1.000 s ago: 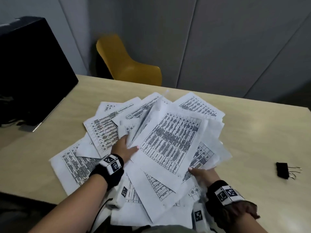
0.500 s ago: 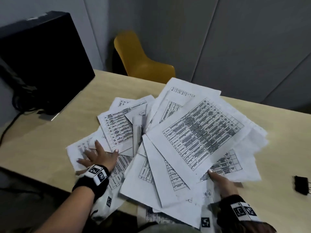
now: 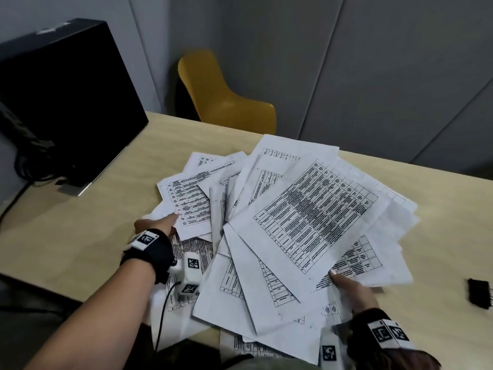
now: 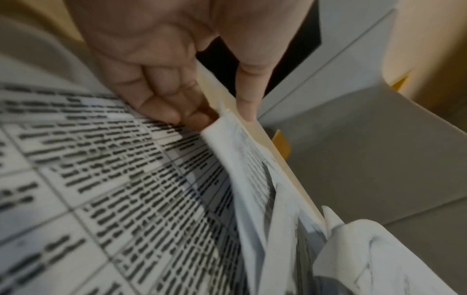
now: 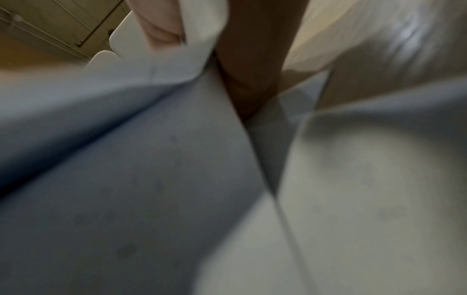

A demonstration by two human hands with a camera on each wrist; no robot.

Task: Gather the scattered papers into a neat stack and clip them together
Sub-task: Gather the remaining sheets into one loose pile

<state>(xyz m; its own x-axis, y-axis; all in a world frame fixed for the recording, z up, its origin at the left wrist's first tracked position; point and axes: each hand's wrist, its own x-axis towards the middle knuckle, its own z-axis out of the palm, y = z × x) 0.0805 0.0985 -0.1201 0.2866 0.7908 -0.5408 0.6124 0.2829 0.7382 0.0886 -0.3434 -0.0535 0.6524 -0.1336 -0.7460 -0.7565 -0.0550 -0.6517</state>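
Left hand (image 3: 156, 226) pinches the papers' (image 3: 306, 222) left edge; right hand (image 3: 352, 288) grips their near edge, fanned over the table (image 3: 80, 236). A clip (image 3: 480, 293) lies right.

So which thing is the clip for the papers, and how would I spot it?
Start at the wooden table and its fan of printed papers. Go past the right hand to the picture's right edge. There lies the binder clip: small, black, with wire handles, alone on bare wood, touching no sheet.
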